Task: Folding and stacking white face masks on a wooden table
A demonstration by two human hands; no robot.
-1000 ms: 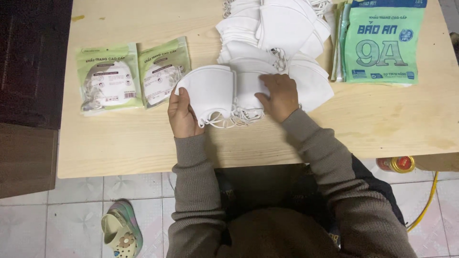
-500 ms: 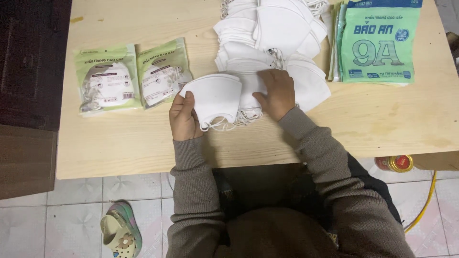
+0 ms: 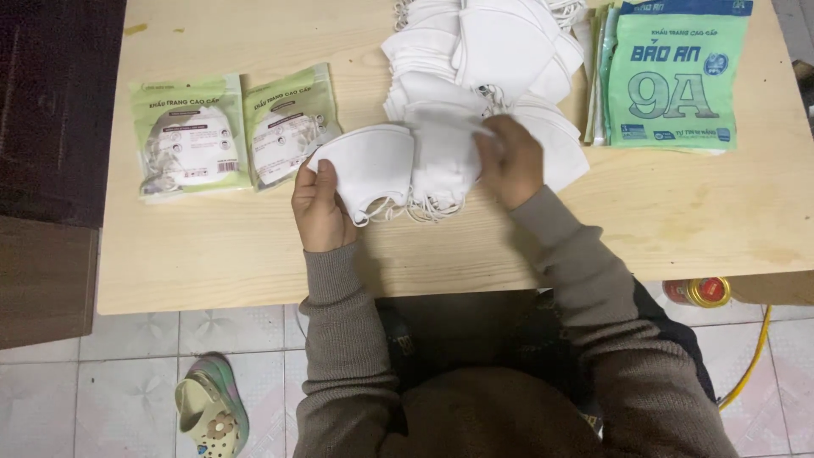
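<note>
Pale wooden table (image 3: pixel 254 254) over tiled floor (image 3: pixel 102 390), two packed masks in green pouches (image 3: pixel 188 136) at left, loose white masks (image 3: pixel 483 42) heaped at top, stack of green bags (image 3: pixel 678 76) at right, sandal (image 3: pixel 212 411) below

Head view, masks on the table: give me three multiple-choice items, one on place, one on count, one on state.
1. Where do the green packets of masks lie on the table?
A. beside the left hand
B. under the loose pile
C. on the floor

2. How many of those packets are there?
A. one
B. two
C. four

3. What are the hands doing?
A. resting flat
B. holding white masks
C. holding a bottle

Answers: 1 A, they lie on the wood beside the left hand. 2 B, two sit side by side. 3 B, left hand and right hand grip a fanned bunch of white masks.
</note>
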